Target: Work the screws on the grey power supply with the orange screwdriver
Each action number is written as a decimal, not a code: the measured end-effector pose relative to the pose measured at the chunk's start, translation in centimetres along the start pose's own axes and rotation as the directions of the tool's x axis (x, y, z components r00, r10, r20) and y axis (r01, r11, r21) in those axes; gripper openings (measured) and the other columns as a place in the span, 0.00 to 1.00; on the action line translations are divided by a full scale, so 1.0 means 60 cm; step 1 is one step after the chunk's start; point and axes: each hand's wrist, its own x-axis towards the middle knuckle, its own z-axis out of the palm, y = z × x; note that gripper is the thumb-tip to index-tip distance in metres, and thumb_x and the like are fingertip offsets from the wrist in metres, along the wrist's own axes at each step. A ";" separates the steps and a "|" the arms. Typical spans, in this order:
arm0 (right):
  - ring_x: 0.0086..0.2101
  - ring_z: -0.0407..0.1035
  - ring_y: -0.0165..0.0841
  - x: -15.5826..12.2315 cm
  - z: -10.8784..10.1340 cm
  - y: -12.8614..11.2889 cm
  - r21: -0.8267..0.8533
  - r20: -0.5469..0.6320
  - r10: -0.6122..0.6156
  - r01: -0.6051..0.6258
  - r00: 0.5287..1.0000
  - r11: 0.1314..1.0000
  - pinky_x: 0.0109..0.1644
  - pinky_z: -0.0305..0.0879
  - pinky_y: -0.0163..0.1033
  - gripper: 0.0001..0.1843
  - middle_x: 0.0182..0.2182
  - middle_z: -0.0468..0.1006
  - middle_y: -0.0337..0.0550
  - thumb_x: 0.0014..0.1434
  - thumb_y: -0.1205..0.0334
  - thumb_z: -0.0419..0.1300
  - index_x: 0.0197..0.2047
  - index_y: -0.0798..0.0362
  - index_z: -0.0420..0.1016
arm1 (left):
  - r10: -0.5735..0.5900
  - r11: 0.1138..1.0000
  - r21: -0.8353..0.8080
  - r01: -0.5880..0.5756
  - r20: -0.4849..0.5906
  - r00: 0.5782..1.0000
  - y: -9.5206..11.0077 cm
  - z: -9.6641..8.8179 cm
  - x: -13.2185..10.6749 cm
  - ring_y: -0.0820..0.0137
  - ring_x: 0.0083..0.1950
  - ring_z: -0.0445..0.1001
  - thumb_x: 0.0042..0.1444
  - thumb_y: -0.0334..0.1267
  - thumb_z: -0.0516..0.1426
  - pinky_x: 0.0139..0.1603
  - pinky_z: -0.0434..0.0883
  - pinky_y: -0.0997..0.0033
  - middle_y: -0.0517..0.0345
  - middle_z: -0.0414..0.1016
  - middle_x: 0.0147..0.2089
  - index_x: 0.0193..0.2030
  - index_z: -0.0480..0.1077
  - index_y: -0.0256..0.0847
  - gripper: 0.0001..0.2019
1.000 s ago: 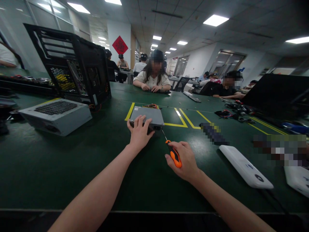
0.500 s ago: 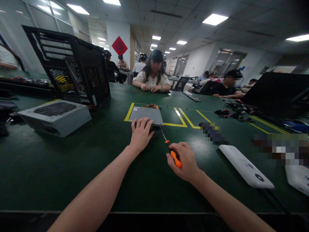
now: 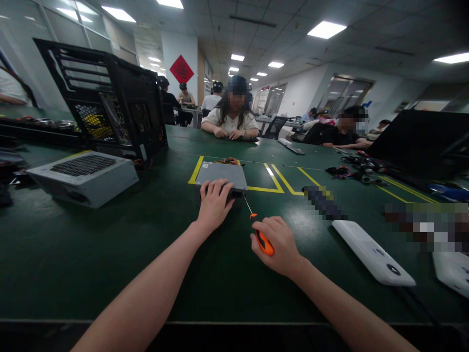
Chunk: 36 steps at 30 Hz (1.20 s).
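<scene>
A flat grey metal unit (image 3: 223,174) lies on the green table (image 3: 110,254) inside a yellow marked box. My left hand (image 3: 214,204) rests on its near edge, fingers curled over the top. My right hand (image 3: 276,245) grips the orange and black handle of a screwdriver (image 3: 259,233). The thin shaft points up and left, and its tip sits at the unit's near right corner.
A grey power supply (image 3: 83,177) and an open black computer case (image 3: 110,100) stand at the left. White flat devices (image 3: 373,252) lie at the right, with cables (image 3: 351,171) and a black panel (image 3: 417,142) behind. Other people sit across the table.
My left hand slid slightly further onto the unit's top. My right hand closed tighter round the screwdriver handle and barely shifted.
</scene>
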 end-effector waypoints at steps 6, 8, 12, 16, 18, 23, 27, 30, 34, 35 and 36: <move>0.28 0.59 0.32 0.002 -0.001 -0.003 -0.059 0.019 -0.018 0.019 1.000 0.998 0.35 0.56 0.41 0.07 0.25 0.64 0.41 0.52 0.60 0.54 0.32 0.54 0.70 | -0.001 1.000 -0.004 0.001 -0.011 1.000 -0.002 0.004 0.000 0.62 0.58 0.57 0.52 0.35 0.54 0.61 0.46 0.55 0.53 0.63 0.54 0.52 0.60 0.45 0.19; 0.28 0.61 0.32 0.002 0.000 -0.003 -0.018 -0.010 0.023 -0.024 1.000 1.000 0.35 0.57 0.41 0.10 0.27 0.67 0.42 0.53 0.60 0.54 0.38 0.54 0.67 | 0.000 1.000 -0.005 0.000 -0.013 1.000 -0.003 0.005 0.000 0.62 0.58 0.57 0.52 0.35 0.54 0.61 0.46 0.55 0.53 0.63 0.55 0.52 0.60 0.45 0.19; 0.28 0.62 0.31 0.001 0.001 -0.003 0.045 -0.031 0.041 -0.039 0.999 0.998 0.36 0.59 0.40 0.10 0.29 0.70 0.43 0.53 0.64 0.53 0.41 0.56 0.64 | -0.005 1.000 -0.006 0.005 -0.019 1.000 -0.003 0.005 0.000 0.62 0.58 0.57 0.52 0.35 0.54 0.61 0.46 0.55 0.53 0.63 0.54 0.52 0.60 0.44 0.19; 0.29 0.60 0.32 0.002 -0.001 -0.005 -0.046 0.054 -0.027 0.029 0.998 0.999 0.37 0.56 0.41 0.06 0.27 0.66 0.42 0.52 0.63 0.53 0.34 0.54 0.68 | -0.009 1.000 -0.002 0.009 -0.022 1.000 -0.002 0.005 0.000 0.62 0.58 0.56 0.51 0.35 0.54 0.61 0.46 0.55 0.53 0.63 0.54 0.52 0.60 0.45 0.19; 0.29 0.59 0.32 0.002 -0.002 -0.006 -0.060 0.059 -0.015 0.019 0.998 0.998 0.36 0.56 0.41 0.07 0.27 0.65 0.42 0.52 0.61 0.54 0.33 0.54 0.69 | -0.009 1.000 -0.003 0.009 -0.023 1.000 -0.001 0.005 0.000 0.62 0.58 0.56 0.51 0.35 0.54 0.61 0.47 0.55 0.53 0.63 0.54 0.51 0.60 0.45 0.19; 0.29 0.62 0.31 0.000 -0.001 -0.001 0.067 -0.053 0.100 -0.097 0.994 0.993 0.37 0.58 0.40 0.12 0.30 0.69 0.43 0.53 0.63 0.54 0.41 0.56 0.63 | -0.037 0.999 0.006 0.038 -0.034 0.999 0.005 0.006 0.002 0.61 0.58 0.57 0.51 0.37 0.54 0.61 0.46 0.54 0.52 0.63 0.54 0.50 0.61 0.43 0.18; 0.28 0.61 0.31 0.000 -0.005 0.001 0.028 -0.026 0.039 -0.038 0.999 0.999 0.37 0.57 0.41 0.06 0.27 0.67 0.41 0.51 0.66 0.54 0.35 0.55 0.66 | -0.073 0.997 0.014 0.074 -0.058 0.996 0.012 0.011 0.003 0.59 0.57 0.58 0.50 0.39 0.55 0.61 0.45 0.52 0.50 0.63 0.53 0.49 0.61 0.42 0.19; 0.29 0.60 0.32 0.002 -0.008 -0.001 -0.033 0.001 0.012 -0.012 1.000 0.999 0.36 0.56 0.41 0.05 0.27 0.64 0.42 0.50 0.65 0.54 0.32 0.54 0.69 | -0.091 0.996 0.010 0.092 -0.077 0.993 0.017 0.015 0.004 0.59 0.57 0.58 0.50 0.40 0.55 0.62 0.44 0.51 0.50 0.63 0.52 0.48 0.61 0.42 0.18; 0.31 0.62 0.33 0.003 -0.006 -0.002 -0.001 -0.028 0.048 -0.048 0.998 0.999 0.36 0.57 0.41 0.10 0.29 0.67 0.43 0.52 0.61 0.54 0.38 0.55 0.67 | -0.127 0.992 0.010 0.129 -0.101 0.987 0.025 0.020 0.005 0.59 0.56 0.58 0.49 0.43 0.56 0.62 0.43 0.51 0.50 0.63 0.51 0.47 0.61 0.40 0.19; 0.31 0.63 0.33 0.003 -0.005 -0.002 0.025 -0.049 0.072 -0.071 0.996 0.997 0.36 0.58 0.41 0.13 0.30 0.69 0.44 0.52 0.61 0.54 0.41 0.56 0.65 | -0.138 0.990 0.014 0.140 -0.107 0.985 0.027 0.021 0.006 0.59 0.56 0.58 0.49 0.44 0.56 0.63 0.42 0.51 0.50 0.63 0.51 0.46 0.61 0.40 0.19; 0.31 0.64 0.33 0.002 -0.004 -0.001 0.051 -0.064 0.094 -0.091 0.994 0.995 0.37 0.59 0.40 0.14 0.31 0.70 0.44 0.53 0.62 0.54 0.43 0.56 0.64 | -0.147 0.989 0.019 0.150 -0.114 0.983 0.029 0.023 0.007 0.59 0.56 0.58 0.48 0.45 0.56 0.63 0.42 0.51 0.49 0.63 0.50 0.46 0.61 0.39 0.19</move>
